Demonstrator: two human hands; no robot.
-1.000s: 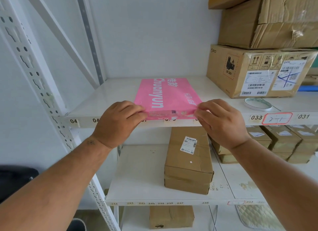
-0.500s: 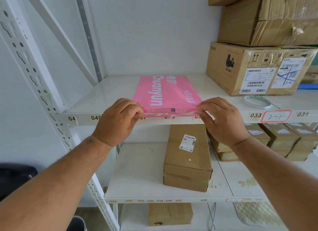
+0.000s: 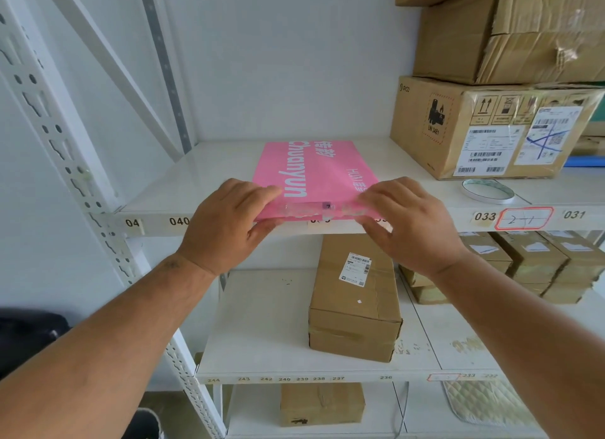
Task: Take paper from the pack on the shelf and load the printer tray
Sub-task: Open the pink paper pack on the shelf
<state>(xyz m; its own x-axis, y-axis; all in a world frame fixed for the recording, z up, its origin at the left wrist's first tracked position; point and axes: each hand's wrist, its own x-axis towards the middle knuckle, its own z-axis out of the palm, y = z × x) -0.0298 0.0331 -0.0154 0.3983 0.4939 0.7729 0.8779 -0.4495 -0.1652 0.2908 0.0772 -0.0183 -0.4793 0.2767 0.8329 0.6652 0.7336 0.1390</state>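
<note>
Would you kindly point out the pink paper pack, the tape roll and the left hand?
pink paper pack (image 3: 314, 173), head view, top face.
tape roll (image 3: 487, 199), head view, front rim.
left hand (image 3: 226, 226), head view, back of hand.

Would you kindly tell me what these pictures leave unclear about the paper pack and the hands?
Head view only:
- Pink paper pack: near corners hidden under the left hand and right hand.
- Pack's front end: glare on the tape; open or sealed, unclear.
- Shelf-edge label behind the pack: digits covered.
- Printer tray: not in view.

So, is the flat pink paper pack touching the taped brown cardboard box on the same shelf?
Apart. The head view shows bare white shelf between the pink paper pack and the cardboard box.
</note>
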